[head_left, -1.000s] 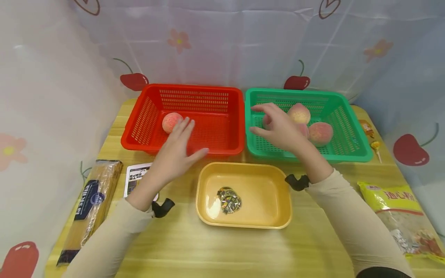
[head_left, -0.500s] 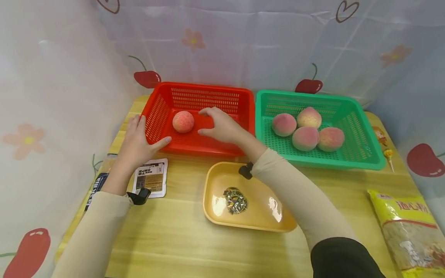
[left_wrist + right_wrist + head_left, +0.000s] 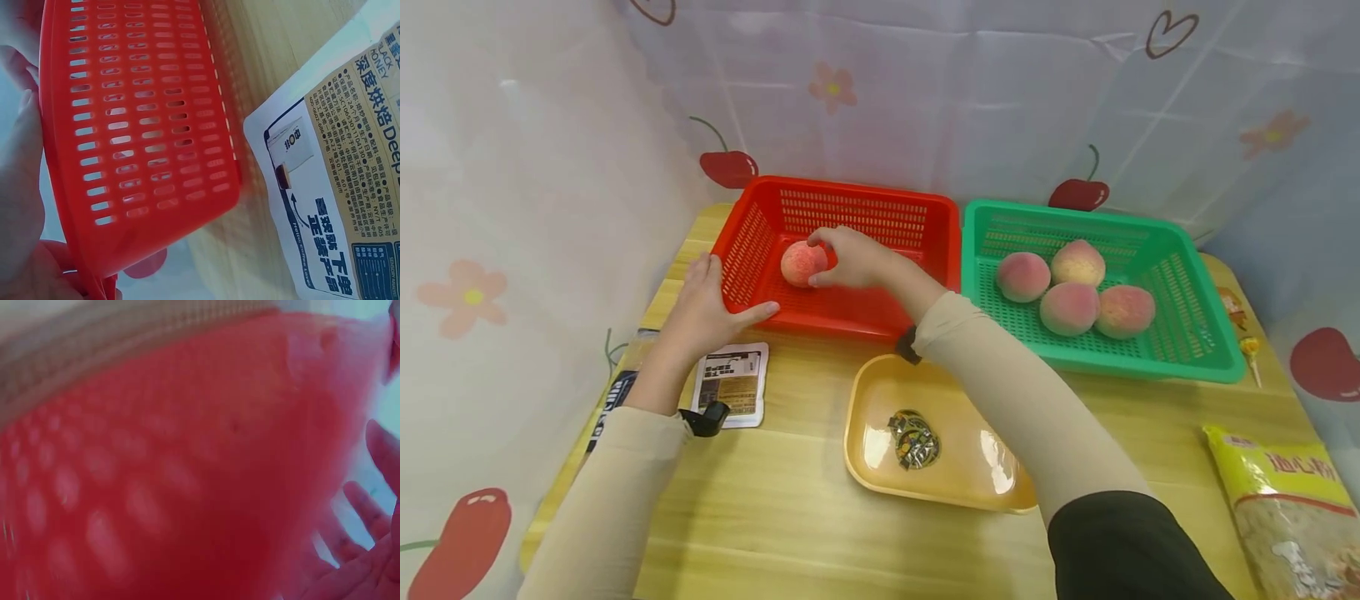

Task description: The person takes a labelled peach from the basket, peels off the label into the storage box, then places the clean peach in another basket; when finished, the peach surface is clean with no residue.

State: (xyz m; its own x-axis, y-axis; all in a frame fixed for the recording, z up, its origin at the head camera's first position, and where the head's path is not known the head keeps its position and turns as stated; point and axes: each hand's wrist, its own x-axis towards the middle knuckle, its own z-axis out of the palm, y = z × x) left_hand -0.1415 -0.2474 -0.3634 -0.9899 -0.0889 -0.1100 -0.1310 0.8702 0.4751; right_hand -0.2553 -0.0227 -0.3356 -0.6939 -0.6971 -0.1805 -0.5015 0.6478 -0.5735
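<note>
A red basket (image 3: 850,321) holds one peach (image 3: 797,265) near its left side. My right hand (image 3: 848,254) reaches into the basket and grips this peach from its right, fingers over the top and thumb below. My left hand (image 3: 703,304) rests flat against the basket's front left corner, fingers along the outer wall and thumb along the front rim. The left wrist view shows the red basket's (image 3: 144,125) slotted wall close up, with my fingers (image 3: 19,187) against it. In the right wrist view there is only a blur of red basket (image 3: 156,487) and my fingertips (image 3: 375,537).
A green basket (image 3: 1195,300) to the right holds several peaches (image 3: 1067,307). A yellow tray (image 3: 962,417) with wrapped sweets (image 3: 916,439) sits in front. A printed packet (image 3: 732,383) and a pasta pack (image 3: 610,396) lie left, and a yellow bag (image 3: 1292,508) lies right.
My right hand left the green basket, crossed into the red one and took hold of the peach. My left hand moved from inside the red basket to its front left corner.
</note>
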